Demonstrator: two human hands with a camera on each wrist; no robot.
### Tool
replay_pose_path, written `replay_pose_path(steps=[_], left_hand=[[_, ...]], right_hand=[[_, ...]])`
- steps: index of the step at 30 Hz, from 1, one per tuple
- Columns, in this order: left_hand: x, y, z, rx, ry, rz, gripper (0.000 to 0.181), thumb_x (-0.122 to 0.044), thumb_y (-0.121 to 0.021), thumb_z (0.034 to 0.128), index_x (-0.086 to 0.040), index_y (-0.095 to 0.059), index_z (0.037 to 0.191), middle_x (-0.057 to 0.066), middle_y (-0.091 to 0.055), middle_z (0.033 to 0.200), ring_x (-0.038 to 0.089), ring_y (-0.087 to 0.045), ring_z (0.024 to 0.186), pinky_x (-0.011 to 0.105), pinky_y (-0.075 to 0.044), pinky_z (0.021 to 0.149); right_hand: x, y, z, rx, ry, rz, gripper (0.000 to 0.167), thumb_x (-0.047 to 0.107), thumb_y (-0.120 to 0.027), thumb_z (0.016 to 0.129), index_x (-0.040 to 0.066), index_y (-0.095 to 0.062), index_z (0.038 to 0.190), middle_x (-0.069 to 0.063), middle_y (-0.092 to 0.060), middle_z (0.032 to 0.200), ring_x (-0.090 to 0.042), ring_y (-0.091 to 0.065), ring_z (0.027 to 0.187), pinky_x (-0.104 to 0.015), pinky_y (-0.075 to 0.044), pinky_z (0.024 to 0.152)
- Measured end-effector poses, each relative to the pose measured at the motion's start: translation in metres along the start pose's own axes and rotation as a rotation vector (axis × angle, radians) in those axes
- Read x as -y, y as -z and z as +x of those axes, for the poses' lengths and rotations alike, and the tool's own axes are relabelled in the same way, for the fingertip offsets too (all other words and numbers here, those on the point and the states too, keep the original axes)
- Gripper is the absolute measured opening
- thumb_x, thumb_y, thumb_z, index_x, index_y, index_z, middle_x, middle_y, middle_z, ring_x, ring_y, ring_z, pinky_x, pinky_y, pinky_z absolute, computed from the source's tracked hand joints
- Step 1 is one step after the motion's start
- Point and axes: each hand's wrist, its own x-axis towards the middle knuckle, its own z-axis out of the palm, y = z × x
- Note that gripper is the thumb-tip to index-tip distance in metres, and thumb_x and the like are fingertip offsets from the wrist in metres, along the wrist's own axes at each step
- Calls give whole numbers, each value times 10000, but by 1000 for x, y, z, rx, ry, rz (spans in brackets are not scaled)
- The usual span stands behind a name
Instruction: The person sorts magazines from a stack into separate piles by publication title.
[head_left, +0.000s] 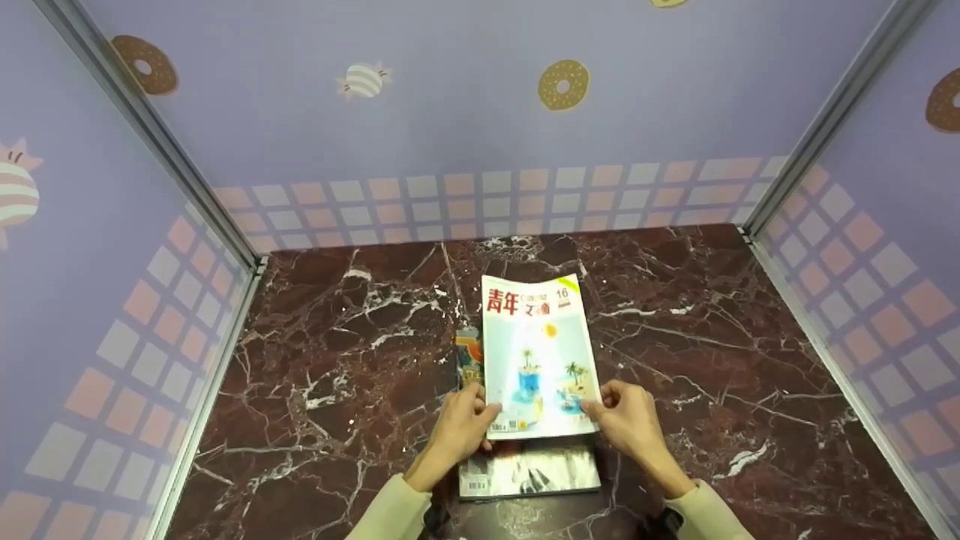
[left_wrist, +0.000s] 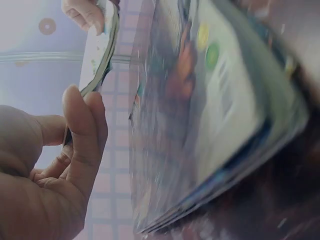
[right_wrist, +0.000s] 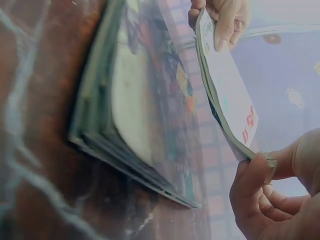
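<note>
Left hand point(head_left: 459, 424), right hand point(head_left: 631, 421), pinching a magazine point(head_left: 506, 356), gap above stack point(head_left: 540, 472) clear only in wrist views

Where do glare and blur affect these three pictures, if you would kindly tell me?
Head view: bright glare washes out the middle of the held magazine and whitens part of the lower stack; left wrist view: that stack looks smeared, the left hand clearer; right wrist view: the stack is soft, the right hand crisper.

between left hand point(head_left: 461, 424) and right hand point(head_left: 628, 420), a magazine point(head_left: 537, 356) is above a magazine stack point(head_left: 532, 474) on the table point(head_left: 337, 352). a wall point(head_left: 465, 127) stands behind.
</note>
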Motion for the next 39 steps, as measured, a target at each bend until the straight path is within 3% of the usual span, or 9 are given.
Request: replay_pose_path(steps=[4,10,14,20,25,29,32,36,39], left_hand=[[-2,8,18,-27,-34,22,165,-98,-732,1010,5,-617,951,115,-738,714,209,-687,423,250,-509,409],[-4,22,50,-52,-63,10,174,-99,-717,1028,23,-618,953,192,-749,724,37,-574,376,229,-483,405],[-7,32,73,-61,-25,-29,165,-94,-693,1037,10,-600,949,235,-776,780,36,-560,390,201,-460,416],[-5,44,103,-77,51,-60,157,-123,-682,1052,-19,-603,965,234,-824,941,295,-696,496,208,-441,453],[4,50,124,-83,110,-40,170,-152,-672,1068,-23,-609,976,230,-826,1029,234,-683,512,245,-496,501],[12,57,142,-106,157,-22,183,-159,-689,1063,-48,-625,933,180,-813,962,181,-661,504,256,-511,510],[16,61,155,-127,189,-11,307,-163,-713,1051,-99,-567,788,95,-728,800,142,-653,499,249,-502,499],[23,63,169,-125,227,41,485,-160,-729,1044,-150,-486,624,1,-611,646,143,-683,500,245,-487,484],[27,64,177,-120,245,57,511,-142,-741,1032,-147,-515,574,-12,-589,569,153,-693,493,259,-521,492]], right_hand=[[6,0,17,-7,20,11,174,121,-867,890,67,-729,801,-16,-659,651,-112,-535,536,-240,-416,574],[19,-1,52,-8,46,35,159,137,-857,908,54,-746,829,-20,-652,645,-105,-518,514,-255,-407,549],[27,-2,80,-13,67,45,161,147,-856,912,39,-760,840,7,-636,638,-92,-515,510,-259,-418,564],[39,-7,114,-1,77,39,169,144,-847,914,26,-764,825,22,-619,626,-102,-504,533,-273,-420,574],[46,-18,140,7,72,15,189,160,-843,907,34,-754,798,30,-626,633,-107,-521,561,-266,-432,591],[49,-30,159,37,68,26,198,146,-833,916,28,-746,783,-21,-687,650,-97,-577,531,-255,-473,557],[51,-38,172,60,48,40,204,129,-830,930,31,-742,774,-63,-728,668,-91,-617,494,-246,-501,515],[49,-47,185,79,18,27,306,125,-842,934,99,-681,675,-18,-706,616,-92,-638,482,-227,-480,484],[46,-53,191,93,1,20,423,121,-843,935,141,-591,596,26,-651,539,-113,-665,491,-221,-446,480]])
